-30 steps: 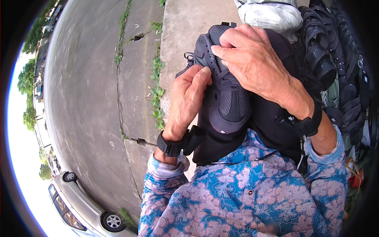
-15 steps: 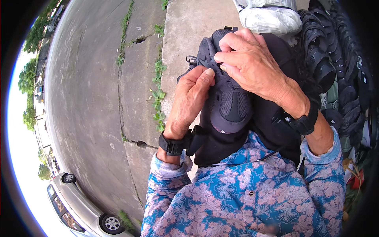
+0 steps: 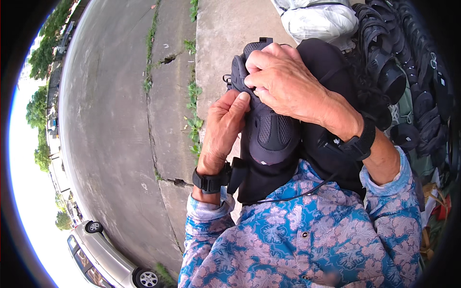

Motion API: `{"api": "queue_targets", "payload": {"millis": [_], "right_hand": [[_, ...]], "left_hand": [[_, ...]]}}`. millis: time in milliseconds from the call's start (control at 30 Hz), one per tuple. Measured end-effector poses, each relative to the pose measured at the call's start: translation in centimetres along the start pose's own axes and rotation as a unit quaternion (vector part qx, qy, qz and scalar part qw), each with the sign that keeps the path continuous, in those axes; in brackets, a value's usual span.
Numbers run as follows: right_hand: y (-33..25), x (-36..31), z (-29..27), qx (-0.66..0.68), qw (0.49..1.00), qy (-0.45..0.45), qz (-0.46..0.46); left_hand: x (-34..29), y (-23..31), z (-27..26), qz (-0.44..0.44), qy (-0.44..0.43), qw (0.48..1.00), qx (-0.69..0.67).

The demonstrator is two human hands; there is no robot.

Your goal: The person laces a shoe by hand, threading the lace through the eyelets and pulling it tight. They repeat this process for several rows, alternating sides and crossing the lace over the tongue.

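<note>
Fingers of the left hand (image 3: 223, 132) pinch the dark shoe (image 3: 269, 129) at its lace side while the right hand (image 3: 283, 86) closes over its top against the chest, so steady, firm support would likely help.

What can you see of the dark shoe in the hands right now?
The dark shoe looks like black-grey fabric with mesh panels and smooth overlays, plus a small pull tab at its far end. It is held up off the pavement, lengthwise away from the person, against a black bag. The left hand pinches its left edge; the right hand covers its upper part. Its sole is hidden.
</note>
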State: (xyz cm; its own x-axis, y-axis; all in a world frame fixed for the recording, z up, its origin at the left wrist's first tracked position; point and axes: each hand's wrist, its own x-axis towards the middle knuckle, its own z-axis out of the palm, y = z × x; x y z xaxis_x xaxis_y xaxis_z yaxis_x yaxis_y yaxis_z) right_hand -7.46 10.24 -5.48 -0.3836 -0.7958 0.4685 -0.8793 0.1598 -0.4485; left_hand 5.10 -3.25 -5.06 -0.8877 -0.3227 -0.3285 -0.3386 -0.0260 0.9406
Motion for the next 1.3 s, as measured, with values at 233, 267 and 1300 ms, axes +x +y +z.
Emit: {"api": "queue_targets", "payload": {"millis": [233, 267, 1300], "right_hand": [[-0.5, 0.1, -0.8, -0.052, 0.998, -0.017, -0.009], [-0.7, 0.0, -0.8, -0.073, 0.997, -0.008, -0.029], [4.4, -3.0, -3.9, -0.179, 0.983, 0.027, -0.033]], "left_hand": [[-0.3, 0.9, 0.1, 0.002, -0.021, 0.999, 0.042], [-0.4, 0.9, 0.2, 0.008, -0.010, 0.999, 0.045], [-1.6, 4.1, -13.8, 0.179, 0.060, 0.860, -0.474]]}}
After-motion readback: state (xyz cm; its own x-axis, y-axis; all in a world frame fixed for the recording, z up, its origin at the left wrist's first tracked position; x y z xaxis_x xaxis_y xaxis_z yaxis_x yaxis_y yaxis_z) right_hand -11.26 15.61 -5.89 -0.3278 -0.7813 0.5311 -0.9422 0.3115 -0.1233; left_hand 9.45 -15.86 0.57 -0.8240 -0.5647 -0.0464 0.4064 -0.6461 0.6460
